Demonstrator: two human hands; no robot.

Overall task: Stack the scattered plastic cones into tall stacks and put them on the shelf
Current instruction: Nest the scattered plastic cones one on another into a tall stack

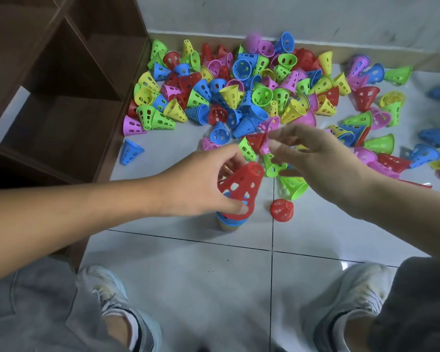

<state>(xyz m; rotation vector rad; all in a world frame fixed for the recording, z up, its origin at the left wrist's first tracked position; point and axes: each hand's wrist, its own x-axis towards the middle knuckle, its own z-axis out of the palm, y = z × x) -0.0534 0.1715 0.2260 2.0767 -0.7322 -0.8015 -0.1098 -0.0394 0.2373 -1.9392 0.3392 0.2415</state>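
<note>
Left hand (196,189) gripping a red cone (240,189), thumb pressed at the wide rim and fingers curled round the far side, seating it on a short stack (230,221) of blue and yellow cones standing on the floor (188,275). Right hand (313,153) out over the near edge of the pile (239,85), pinching the narrow tip of a pink cone (265,146) between thumb and fingertips, other fingers loosely spread.

Rest of the cones lying scattered far and right, many on their sides; a lone red one (281,210) just right of the stack. Brown shelf (61,97) at left, its compartments dark (nothing seen inside).

Thin perforated plastic, so probably very light, springy and a little slick; likely to jam if pushed down crooked. Best taken by the narrow tip or the rim, fingers in the holes for purchase. Stack looks low, so most of the job seems left; a taller one should want support at base and top when carried.
</note>
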